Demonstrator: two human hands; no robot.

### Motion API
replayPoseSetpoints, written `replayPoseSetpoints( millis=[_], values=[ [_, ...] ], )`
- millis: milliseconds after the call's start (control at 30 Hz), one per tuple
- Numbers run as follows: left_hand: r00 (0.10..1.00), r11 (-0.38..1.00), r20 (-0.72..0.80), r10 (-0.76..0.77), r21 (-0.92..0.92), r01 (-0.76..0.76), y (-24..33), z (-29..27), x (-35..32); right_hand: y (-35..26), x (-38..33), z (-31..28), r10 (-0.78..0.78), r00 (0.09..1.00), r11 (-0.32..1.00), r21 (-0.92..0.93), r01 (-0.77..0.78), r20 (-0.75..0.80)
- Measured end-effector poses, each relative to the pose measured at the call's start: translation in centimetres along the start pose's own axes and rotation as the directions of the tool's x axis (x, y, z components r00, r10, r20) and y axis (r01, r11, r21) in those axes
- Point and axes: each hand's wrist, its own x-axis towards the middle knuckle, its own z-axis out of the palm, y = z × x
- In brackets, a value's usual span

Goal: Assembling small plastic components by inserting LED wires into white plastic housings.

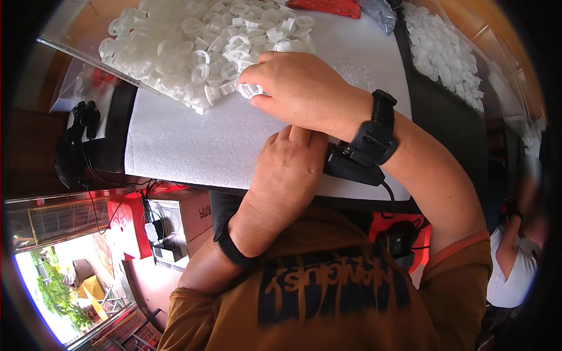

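My right hand (301, 88) reaches across to the near edge of a large pile of white plastic ring-shaped parts (199, 50). Between its thumb and fingers is one white plastic ring (250, 90). Just below the right wrist, my left hand (290, 167) is closed with its knuckles up. Its fingertips are hidden under the right wrist, so what they hold cannot be made out. Beside the left hand lies a black device (354, 168) with a cable, partly covered by the right wrist. Small clear plastic pieces (354, 73) lie beyond the right forearm.
A white foam sheet (181, 146) covers the table. At the far right is another heap of white parts (442, 55). A red object (328, 7) and a plastic bag (379, 14) lie at the back. Another person (508, 263) is at the right edge.
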Motion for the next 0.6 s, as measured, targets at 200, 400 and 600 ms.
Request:
replayPoseSetpoints(
  millis=[200,400,600],
  values=[
    [0.998,0.993,0.031,-0.062,-0.100,0.065,-0.9,-1.5,-2.2,0.0,0.5,0.8,-0.060,0.998,0.997,-0.040,0.060,-0.007],
    [0.973,0.958,-0.059,-0.225,-0.198,0.209,-2.0,-2.9,-3.3,-0.2,0.6,0.9,-0.012,0.999,0.997,-0.081,0.010,-0.034],
    [0.933,0.864,-0.062,-0.353,-0.403,0.300,-2.2,-4.0,-3.7,-0.6,0.9,1.2,0.023,0.999,0.996,-0.081,-0.025,-0.034]
  ],
)
